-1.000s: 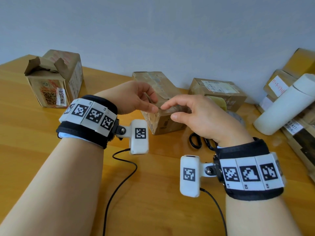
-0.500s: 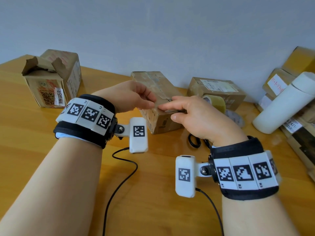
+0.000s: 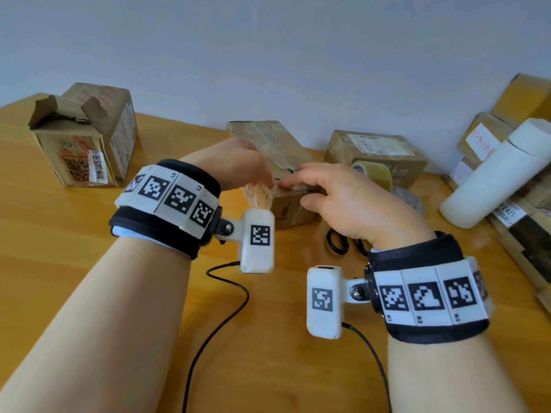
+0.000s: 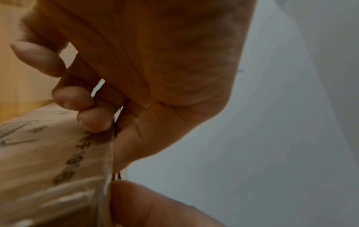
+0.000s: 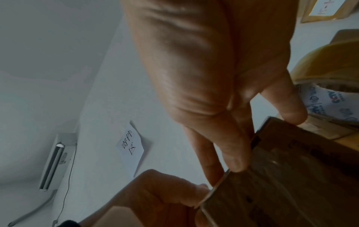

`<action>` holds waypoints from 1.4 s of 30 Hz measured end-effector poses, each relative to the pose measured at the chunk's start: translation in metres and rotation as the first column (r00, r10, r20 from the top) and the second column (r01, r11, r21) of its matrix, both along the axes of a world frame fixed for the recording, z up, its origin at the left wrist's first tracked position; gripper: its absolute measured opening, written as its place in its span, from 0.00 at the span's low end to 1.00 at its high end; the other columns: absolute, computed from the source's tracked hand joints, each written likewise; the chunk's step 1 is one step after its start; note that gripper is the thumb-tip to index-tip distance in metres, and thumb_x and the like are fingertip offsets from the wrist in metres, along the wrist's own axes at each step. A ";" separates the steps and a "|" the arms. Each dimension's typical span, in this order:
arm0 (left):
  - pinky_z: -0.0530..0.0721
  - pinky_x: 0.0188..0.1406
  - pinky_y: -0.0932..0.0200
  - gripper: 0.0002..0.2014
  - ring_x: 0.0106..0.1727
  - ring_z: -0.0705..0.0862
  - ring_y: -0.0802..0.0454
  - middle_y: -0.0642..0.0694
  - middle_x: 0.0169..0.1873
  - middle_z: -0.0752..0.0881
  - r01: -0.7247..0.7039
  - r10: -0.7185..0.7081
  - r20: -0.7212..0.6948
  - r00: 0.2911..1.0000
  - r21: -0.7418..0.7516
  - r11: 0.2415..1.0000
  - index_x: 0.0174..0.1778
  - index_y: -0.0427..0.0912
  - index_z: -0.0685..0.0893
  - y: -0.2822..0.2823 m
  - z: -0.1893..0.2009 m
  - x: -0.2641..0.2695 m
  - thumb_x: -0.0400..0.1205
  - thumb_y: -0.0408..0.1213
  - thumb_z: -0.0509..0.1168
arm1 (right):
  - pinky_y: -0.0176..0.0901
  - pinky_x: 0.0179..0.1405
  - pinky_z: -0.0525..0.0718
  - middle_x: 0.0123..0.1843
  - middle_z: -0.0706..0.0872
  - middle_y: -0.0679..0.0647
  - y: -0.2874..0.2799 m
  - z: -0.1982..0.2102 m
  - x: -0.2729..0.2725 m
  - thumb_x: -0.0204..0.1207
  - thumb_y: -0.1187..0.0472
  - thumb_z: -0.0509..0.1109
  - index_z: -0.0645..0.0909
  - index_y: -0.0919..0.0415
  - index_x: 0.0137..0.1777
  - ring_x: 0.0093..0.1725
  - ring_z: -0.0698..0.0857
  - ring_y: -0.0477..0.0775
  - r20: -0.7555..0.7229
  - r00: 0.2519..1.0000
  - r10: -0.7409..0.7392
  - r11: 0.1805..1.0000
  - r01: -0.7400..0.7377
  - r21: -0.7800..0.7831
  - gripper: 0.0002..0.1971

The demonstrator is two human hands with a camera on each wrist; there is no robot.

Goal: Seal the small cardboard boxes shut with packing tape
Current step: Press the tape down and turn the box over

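Note:
A small brown cardboard box [image 3: 293, 208] lies in the middle of the wooden table [image 3: 74, 263]. My left hand [image 3: 264, 181] holds its near left corner. In the left wrist view its curled fingertips [image 4: 93, 121] sit on the printed face of the box [image 4: 38, 145], and the thumb [image 4: 147, 204] lies across a shiny taped edge. My right hand [image 3: 295, 192] lays straight fingers [image 5: 235, 159] on the near top edge of the box [image 5: 291, 176], thumb beside the side face. A roll of yellowish packing tape [image 3: 377, 174] stands just behind my right hand.
Black-handled scissors [image 3: 338, 242] lie under my right wrist. An open-topped box [image 3: 86, 138] stands at the far left and a labelled box [image 3: 375, 149] behind the tape. A white bottle [image 3: 501, 174] leans on stacked boxes [image 3: 524, 234] at the right. Black cables [image 3: 217, 323] cross the near table.
Both hands have come down onto the box. My right fingers have slid left along its near top edge toward my left hand, which has dropped to the corner.

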State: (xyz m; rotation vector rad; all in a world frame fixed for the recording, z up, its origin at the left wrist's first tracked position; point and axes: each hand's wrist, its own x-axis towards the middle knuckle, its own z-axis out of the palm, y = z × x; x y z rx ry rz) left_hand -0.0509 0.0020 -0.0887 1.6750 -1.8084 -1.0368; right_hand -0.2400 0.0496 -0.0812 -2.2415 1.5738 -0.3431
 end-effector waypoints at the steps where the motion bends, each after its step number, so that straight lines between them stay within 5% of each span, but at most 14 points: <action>1: 0.70 0.32 0.56 0.07 0.38 0.78 0.50 0.47 0.37 0.83 -0.004 0.004 0.002 1.000 0.006 1.000 0.47 0.39 0.87 0.000 0.001 -0.001 0.76 0.37 0.73 | 0.37 0.65 0.71 0.78 0.77 0.37 0.000 -0.001 0.001 0.89 0.62 0.65 0.79 0.35 0.76 0.74 0.75 0.44 -0.010 1.000 0.000 1.000 0.000 0.004 0.23; 6: 0.68 0.29 0.56 0.07 0.36 0.76 0.50 0.45 0.36 0.81 -0.002 0.002 0.010 1.000 0.016 1.000 0.48 0.36 0.85 0.001 0.004 -0.003 0.78 0.34 0.72 | 0.43 0.73 0.76 0.79 0.77 0.37 0.001 -0.001 -0.002 0.89 0.61 0.65 0.74 0.32 0.80 0.75 0.77 0.43 0.029 0.999 -0.028 0.999 0.029 -0.018 0.26; 10: 0.69 0.30 0.56 0.09 0.36 0.76 0.50 0.45 0.37 0.81 -0.009 0.009 0.003 1.000 0.016 1.000 0.51 0.36 0.85 0.002 0.003 -0.002 0.78 0.34 0.72 | 0.37 0.72 0.64 0.87 0.65 0.40 -0.001 -0.003 0.003 0.91 0.65 0.60 0.70 0.34 0.83 0.83 0.68 0.48 -0.108 0.994 0.004 1.000 -0.004 0.004 0.28; 14: 0.68 0.28 0.57 0.09 0.35 0.75 0.50 0.45 0.36 0.80 -0.014 0.014 -0.005 1.000 0.015 1.000 0.52 0.34 0.85 0.002 0.003 -0.003 0.77 0.33 0.72 | 0.44 0.80 0.61 0.87 0.61 0.42 -0.001 -0.004 0.005 0.91 0.65 0.61 0.71 0.34 0.83 0.85 0.63 0.50 -0.099 0.995 -0.015 1.000 0.017 0.023 0.28; 21: 0.69 0.30 0.57 0.07 0.38 0.76 0.49 0.44 0.38 0.81 -0.020 0.021 -0.018 1.000 0.028 0.999 0.50 0.39 0.85 0.001 0.001 0.000 0.78 0.34 0.72 | 0.42 0.78 0.64 0.87 0.64 0.41 0.000 -0.003 0.003 0.90 0.64 0.61 0.61 0.30 0.86 0.85 0.64 0.48 -0.046 0.999 -0.021 1.000 0.020 -0.013 0.33; 25: 0.69 0.30 0.60 0.03 0.38 0.75 0.52 0.47 0.36 0.81 -0.015 0.015 -0.029 0.999 0.010 1.000 0.45 0.44 0.84 0.002 0.000 0.001 0.81 0.33 0.70 | 0.44 0.79 0.62 0.88 0.60 0.41 0.001 -0.002 0.007 0.90 0.66 0.61 0.66 0.27 0.82 0.86 0.61 0.49 -0.123 0.992 0.003 1.000 0.000 0.024 0.32; 33: 0.70 0.32 0.59 0.03 0.41 0.77 0.51 0.47 0.37 0.83 -0.029 0.032 -0.085 0.996 0.036 0.999 0.46 0.45 0.86 0.002 -0.003 0.006 0.80 0.32 0.72 | 0.43 0.81 0.61 0.90 0.61 0.39 0.007 0.010 0.006 0.92 0.62 0.59 0.69 0.37 0.84 0.88 0.60 0.50 -0.178 0.984 0.002 1.000 0.002 0.024 0.26; 37: 0.73 0.38 0.57 0.06 0.42 0.79 0.53 0.49 0.39 0.84 -0.049 0.050 -0.092 0.995 0.015 0.999 0.46 0.47 0.87 -0.001 -0.004 0.010 0.81 0.30 0.69 | 0.44 0.69 0.77 0.79 0.79 0.40 0.010 0.016 0.000 0.90 0.59 0.62 0.76 0.39 0.80 0.74 0.79 0.47 -0.093 0.995 -0.021 1.000 0.022 0.015 0.21; 42: 0.77 0.44 0.54 0.05 0.44 0.81 0.52 0.48 0.42 0.86 -0.097 0.097 -0.123 0.988 0.007 0.995 0.48 0.46 0.86 -0.003 -0.004 0.015 0.82 0.31 0.67 | 0.38 0.66 0.69 0.83 0.74 0.37 0.007 0.011 -0.002 0.91 0.56 0.62 0.72 0.35 0.83 0.80 0.73 0.44 -0.015 0.995 -0.094 0.993 0.093 -0.066 0.23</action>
